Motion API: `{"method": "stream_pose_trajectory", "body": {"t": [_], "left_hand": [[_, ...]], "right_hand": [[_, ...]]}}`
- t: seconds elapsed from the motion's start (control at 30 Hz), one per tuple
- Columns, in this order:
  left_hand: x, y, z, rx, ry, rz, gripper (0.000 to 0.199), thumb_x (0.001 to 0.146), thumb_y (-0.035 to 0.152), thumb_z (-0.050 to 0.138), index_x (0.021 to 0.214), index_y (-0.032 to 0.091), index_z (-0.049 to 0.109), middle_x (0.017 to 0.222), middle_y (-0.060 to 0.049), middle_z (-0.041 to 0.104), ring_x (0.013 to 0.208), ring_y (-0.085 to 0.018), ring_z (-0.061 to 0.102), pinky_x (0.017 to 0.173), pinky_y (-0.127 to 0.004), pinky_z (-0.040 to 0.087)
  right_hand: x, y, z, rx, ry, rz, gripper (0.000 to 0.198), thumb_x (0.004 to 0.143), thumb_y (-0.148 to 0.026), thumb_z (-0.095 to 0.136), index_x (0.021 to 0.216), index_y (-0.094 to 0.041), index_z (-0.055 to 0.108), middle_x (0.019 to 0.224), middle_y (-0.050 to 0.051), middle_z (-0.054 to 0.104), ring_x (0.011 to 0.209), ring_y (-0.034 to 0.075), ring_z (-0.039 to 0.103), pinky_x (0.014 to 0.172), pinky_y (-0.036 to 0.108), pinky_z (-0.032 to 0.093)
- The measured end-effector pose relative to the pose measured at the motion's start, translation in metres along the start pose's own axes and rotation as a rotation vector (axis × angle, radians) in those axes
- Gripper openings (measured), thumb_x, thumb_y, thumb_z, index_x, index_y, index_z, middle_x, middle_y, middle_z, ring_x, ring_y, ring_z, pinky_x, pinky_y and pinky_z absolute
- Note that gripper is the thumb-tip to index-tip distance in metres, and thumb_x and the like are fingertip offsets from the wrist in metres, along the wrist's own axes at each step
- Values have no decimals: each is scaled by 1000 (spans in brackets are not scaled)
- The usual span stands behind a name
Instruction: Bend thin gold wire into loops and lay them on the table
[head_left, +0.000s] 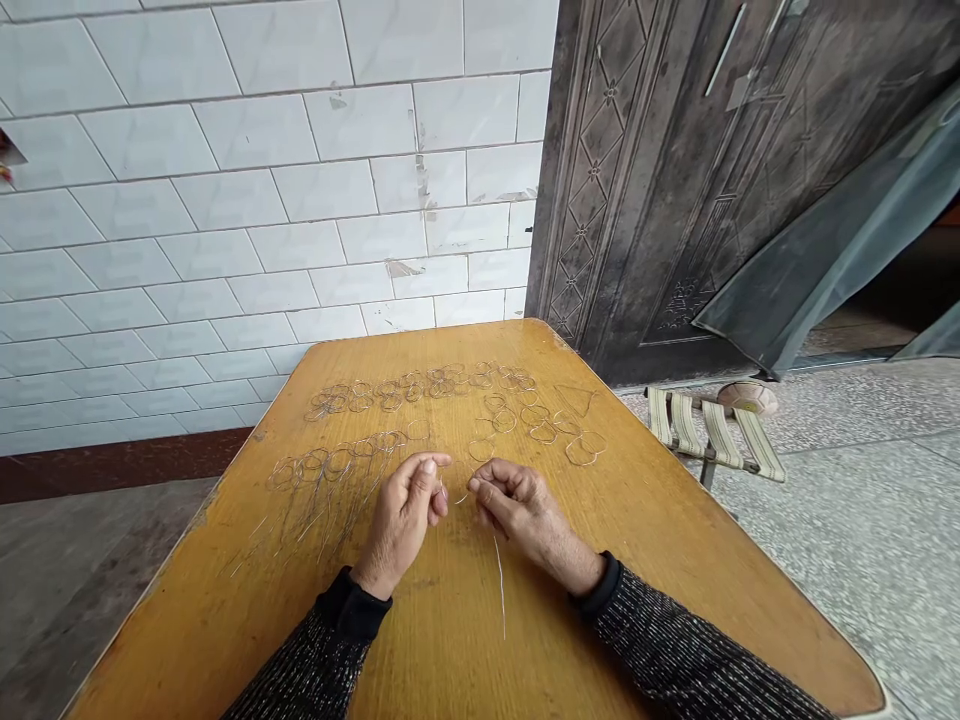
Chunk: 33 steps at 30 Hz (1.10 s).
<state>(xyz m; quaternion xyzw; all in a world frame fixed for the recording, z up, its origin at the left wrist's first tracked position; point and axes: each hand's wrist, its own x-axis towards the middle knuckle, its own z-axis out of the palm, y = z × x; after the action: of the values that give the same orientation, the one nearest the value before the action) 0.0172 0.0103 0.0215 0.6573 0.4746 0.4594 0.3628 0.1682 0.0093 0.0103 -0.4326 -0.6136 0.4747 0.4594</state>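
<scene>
My right hand (517, 505) pinches a thin metal wire (501, 590) between thumb and fingertips. One length of it hangs below that hand over the table, and a short curved end sticks out toward the left. My left hand (405, 515) is close beside it, thumb pressed toward the bent fingers and the index finger pointing right. A pale sliver like wire shows at its fingers, but what they grip is hidden. Left of my hands lies a row of looped wires with long tails (337, 462). Just beyond the right hand are several wire loops (544, 430).
A wooden table (450, 640) bears everything, with another row of wire loops (412, 385) along its far part. White wall tiles (300, 250) rise behind. A dark patterned door (637, 200), a grey curtain (840, 240) and a folding stool with striped webbing (716, 435) are at the right.
</scene>
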Motion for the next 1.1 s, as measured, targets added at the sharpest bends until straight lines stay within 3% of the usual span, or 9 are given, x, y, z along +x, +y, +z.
{"method": "stream_pose_trajectory", "body": {"t": [0.3, 0.47, 0.67, 0.8, 1.1], "left_hand": [[0, -3, 4, -240, -78, -184, 29, 79, 41, 49, 66, 15, 53, 53, 2, 48, 46, -8, 43, 45, -20, 33], [1, -7, 8, -517, -111, -286, 27, 76, 39, 55, 65, 15, 55, 56, 3, 47, 47, -7, 40, 44, -19, 31], [2, -2, 3, -767, -129, -427, 21, 63, 25, 71, 77, 14, 60, 77, -1, 55, 54, -4, 42, 46, -16, 29], [2, -4, 1, -801, -221, -406, 23, 59, 18, 73, 79, 14, 61, 77, 0, 54, 55, -4, 43, 48, -17, 31], [2, -8, 4, -777, -227, -331, 21, 59, 17, 73, 75, 16, 59, 73, 2, 52, 53, -4, 44, 49, -18, 31]], "right_hand": [[3, 2, 0, 90, 27, 1, 27, 75, -40, 50, 61, -18, 47, 43, -5, 47, 30, 4, 34, 33, 18, 26], [3, 1, 0, 118, 49, 15, 27, 73, -41, 51, 60, -18, 45, 41, -5, 46, 30, 4, 33, 32, 18, 25], [6, 1, -4, 174, 53, 37, 29, 72, -42, 52, 59, -18, 44, 43, -5, 48, 30, 3, 33, 33, 17, 25], [6, 0, -5, 220, 40, 50, 30, 72, -42, 53, 57, -18, 44, 43, -6, 48, 30, 4, 34, 33, 17, 25], [4, 0, -4, 265, 31, 73, 28, 71, -41, 53, 57, -18, 44, 42, -6, 48, 30, 4, 32, 32, 17, 24]]}}
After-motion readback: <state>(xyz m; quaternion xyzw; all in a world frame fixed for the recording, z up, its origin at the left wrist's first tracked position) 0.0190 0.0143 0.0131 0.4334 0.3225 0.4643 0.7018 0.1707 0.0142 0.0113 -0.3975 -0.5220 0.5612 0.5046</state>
